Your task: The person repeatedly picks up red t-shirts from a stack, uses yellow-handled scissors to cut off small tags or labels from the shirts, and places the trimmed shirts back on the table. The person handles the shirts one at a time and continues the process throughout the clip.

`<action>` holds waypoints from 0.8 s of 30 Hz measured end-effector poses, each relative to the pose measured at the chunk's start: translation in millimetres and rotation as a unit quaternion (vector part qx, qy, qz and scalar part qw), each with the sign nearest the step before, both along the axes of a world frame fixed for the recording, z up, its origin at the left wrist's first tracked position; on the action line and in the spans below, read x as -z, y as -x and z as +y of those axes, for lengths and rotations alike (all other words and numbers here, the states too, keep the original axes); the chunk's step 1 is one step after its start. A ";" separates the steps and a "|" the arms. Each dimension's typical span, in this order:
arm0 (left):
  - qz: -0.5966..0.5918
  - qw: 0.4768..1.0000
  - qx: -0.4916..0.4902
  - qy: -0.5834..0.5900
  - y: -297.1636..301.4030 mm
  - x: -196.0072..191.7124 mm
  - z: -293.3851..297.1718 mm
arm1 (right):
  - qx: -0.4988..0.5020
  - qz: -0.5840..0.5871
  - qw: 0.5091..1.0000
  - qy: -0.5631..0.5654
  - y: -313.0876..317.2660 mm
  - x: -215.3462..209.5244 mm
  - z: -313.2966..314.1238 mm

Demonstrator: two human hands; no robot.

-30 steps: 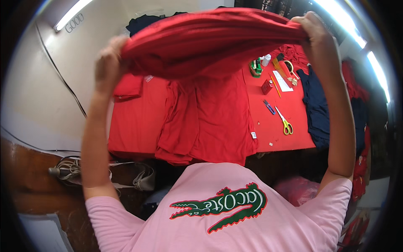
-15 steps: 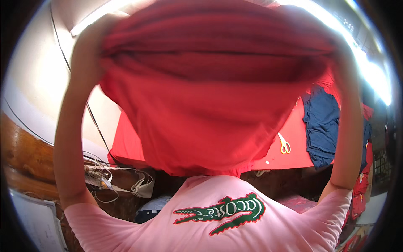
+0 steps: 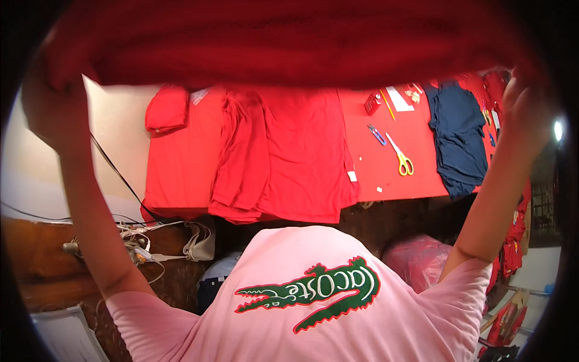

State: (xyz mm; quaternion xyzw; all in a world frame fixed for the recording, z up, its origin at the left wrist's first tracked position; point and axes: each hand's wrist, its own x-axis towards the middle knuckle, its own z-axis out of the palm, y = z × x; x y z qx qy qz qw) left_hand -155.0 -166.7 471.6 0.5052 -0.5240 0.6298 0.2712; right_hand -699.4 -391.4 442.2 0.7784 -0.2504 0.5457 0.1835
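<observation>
A large red garment (image 3: 289, 45) is stretched wide across the top of the picture, raised high in front of me and slightly blurred. My left hand (image 3: 51, 90) grips its left end and my right hand (image 3: 523, 99) its right end, both arms lifted and spread. The fingers of both hands are partly lost in shadow and cloth. Below the garment, more red clothing (image 3: 304, 151) lies flat on the red-covered table (image 3: 386, 175), its lower edge hanging over the front. A folded red piece (image 3: 167, 108) sits at the table's far left.
Yellow-handled scissors (image 3: 403, 158), blue thread snips (image 3: 377, 134), a small red box (image 3: 373, 104) and a yellow pencil (image 3: 387, 105) lie right of the clothing. Dark blue garments (image 3: 458, 139) are farther right. Tangled cables (image 3: 142, 241) hang at the left, and a pink plastic bag (image 3: 417, 259) is under the table.
Both hands have moved up and apart, carrying the red garment higher. Its hanging lower part no longer covers the table, so the red clothing and tools show.
</observation>
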 end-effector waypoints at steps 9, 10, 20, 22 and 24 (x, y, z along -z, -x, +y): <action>0.140 0.848 0.067 -0.506 -13.2 337.7 51.9 | -0.107 -0.008 0.829 -0.549 -52.6 332.0 145.8; 0.181 0.795 0.048 -0.576 -19.3 370.1 64.9 | -0.095 0.029 0.799 -0.592 -52.7 363.6 162.2; 0.404 0.634 0.211 -0.625 90.7 363.9 53.5 | -0.098 -0.066 0.815 -0.567 -70.1 369.4 194.4; 0.412 0.575 0.296 -0.642 163.7 365.8 31.7 | -0.126 -0.074 0.814 -0.562 -84.0 351.7 193.3; 0.401 0.579 0.324 -0.631 225.5 378.1 4.5 | -0.167 -0.083 0.799 -0.572 -94.5 344.6 192.8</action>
